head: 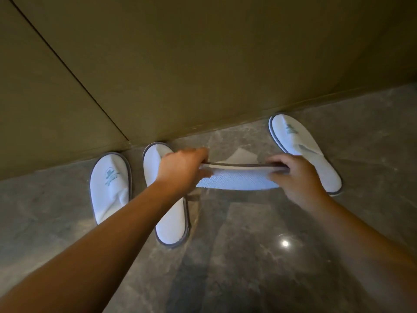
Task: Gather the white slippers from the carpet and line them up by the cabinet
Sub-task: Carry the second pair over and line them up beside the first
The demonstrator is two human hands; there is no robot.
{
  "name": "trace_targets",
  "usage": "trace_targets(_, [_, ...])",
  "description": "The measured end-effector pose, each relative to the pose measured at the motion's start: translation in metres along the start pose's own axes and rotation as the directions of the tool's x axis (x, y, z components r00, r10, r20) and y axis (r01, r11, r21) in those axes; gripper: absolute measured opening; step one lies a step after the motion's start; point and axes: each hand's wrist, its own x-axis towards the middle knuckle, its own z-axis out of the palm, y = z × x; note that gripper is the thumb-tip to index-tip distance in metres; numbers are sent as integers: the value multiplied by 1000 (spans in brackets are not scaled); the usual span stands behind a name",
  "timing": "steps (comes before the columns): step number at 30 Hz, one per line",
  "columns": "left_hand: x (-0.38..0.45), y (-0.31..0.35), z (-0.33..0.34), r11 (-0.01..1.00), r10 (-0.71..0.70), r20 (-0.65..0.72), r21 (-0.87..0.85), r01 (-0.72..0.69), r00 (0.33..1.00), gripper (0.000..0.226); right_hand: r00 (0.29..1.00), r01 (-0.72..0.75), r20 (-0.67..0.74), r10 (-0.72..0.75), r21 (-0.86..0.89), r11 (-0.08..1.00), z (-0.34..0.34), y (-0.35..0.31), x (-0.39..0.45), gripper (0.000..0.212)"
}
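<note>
— Both forearms reach in from the bottom edge. What are the hands doing?

— They share one slipper. That held slipper (pixel 239 180) lies sideways between them, lifted off the marble floor (pixel 259 256), its textured white sole turned toward the camera and its grey edge on top. Left hand (pixel 182 169) grips one end with the fingers curled over the rim; right hand (pixel 295 177) grips the other end, fingers curled over the top edge.

— And the rest of the slippers?

— Three lie on the floor, toes at the foot of the cabinet (pixel 203 64). Far-left slipper (pixel 110 184) shows a green logo on its upper. Second slipper (pixel 169 218) lies just beside it, partly hidden under the left wrist and forearm. Right-hand slipper (pixel 302 145) lies angled, well apart from those two, its heel end behind the right hand.

— So where does the held one hang relative to them?

— Over the gap between the second slipper and the right-hand one, just in front of the cabinet base.
</note>
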Motion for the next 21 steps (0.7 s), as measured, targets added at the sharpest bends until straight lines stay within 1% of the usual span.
trace_targets(1, [-6, -1, 1, 999, -34, -27, -41, 33, 999, 20, 991, -5, -134, 10, 37, 999, 3, -1, 2, 35])
trace_targets(2, [-11, -2, 4, 997, -57, -58, -62, 53, 997, 18, 967, -27, -248, 52, 100, 995, 6, -3, 4, 40])
trace_targets(3, [-16, -1, 8, 995, -67, -90, -74, 60, 994, 18, 939, -78, -315, 137, 193, 978, 11, -6, 5, 47])
trace_targets(4, [-21, 1, 11, 994, -65, -120, -90, 54, 991, 18, 912, -157, -320, 256, 304, 940, 17, -8, 6, 54])
trace_targets(5, [-25, 5, 15, 993, -51, -148, -110, 34, 988, 19, 885, -257, -259, 388, 424, 868, 24, -10, 8, 63])
trace_targets(6, [-28, 10, 20, 991, -29, -171, -130, 7, 985, 21, 852, -359, -145, 503, 538, 763, 31, -12, 9, 69])
trace_targets(7, [-31, 15, 24, 988, -3, -191, -150, -27, 982, 23, 815, -445, -10, 580, 630, 636, 36, -14, 9, 70])
trace_targets(8, [-34, 21, 27, 984, 29, -209, -165, -64, 978, 24, 782, -498, 104, 614, 696, 517, 40, -17, 9, 68])
trace_targets(9, [-38, 26, 29, 979, 65, -224, -173, -105, 972, 26, 766, -507, 162, 622, 746, 431, 42, -18, 9, 63])
trace_targets(10, [-40, 29, 30, 974, 106, -231, -174, -148, 967, 27, 765, -484, 159, 625, 783, 392, 42, -18, 10, 55])
trace_targets(12, [-42, 28, 33, 956, 214, -222, -153, -251, 951, 29, 774, -419, 101, 625, 822, 386, 42, -14, 9, 42])
trace_targets(13, [-43, 26, 35, 943, 252, -195, -170, -285, 948, 31, 781, -394, 80, 619, 832, 390, 41, -12, 9, 41])
trace_targets(14, [-43, 23, 38, 935, 250, -139, -224, -276, 958, 36, 791, -376, 62, 609, 834, 404, 39, -10, 8, 41])
trace_targets(15, [-43, 20, 41, 927, 205, -59, -309, -213, 977, 45, 805, -363, 39, 592, 822, 439, 36, -7, 7, 41])
trace_targets(16, [-42, 18, 45, 906, 125, -13, -406, -119, 992, 56, 824, -353, 19, 566, 798, 488, 33, -5, 6, 41])
trace_targets(17, [-39, 16, 47, 864, 22, -1, -504, -19, 1000, 65, 844, -348, 4, 536, 765, 542, 31, -3, 5, 41])
trace_targets(18, [-37, 15, 49, 798, -82, 29, -597, 83, 996, 71, 861, -346, 5, 509, 739, 577, 30, -2, 4, 42])
trace_targets(19, [-34, 15, 50, 705, -160, 112, -683, 193, 981, 75, 873, -348, 22, 487, 727, 592, 30, -1, 3, 44])
trace_targets(20, [-31, 15, 50, 582, -196, 225, -756, 298, 954, 75, 883, -355, 49, 467, 721, 596, 32, 1, 2, 44])
trace_targets(21, [-29, 16, 52, 450, -195, 333, -806, 385, 923, 74, 895, -360, 76, 439, 706, 610, 34, 3, 1, 43])
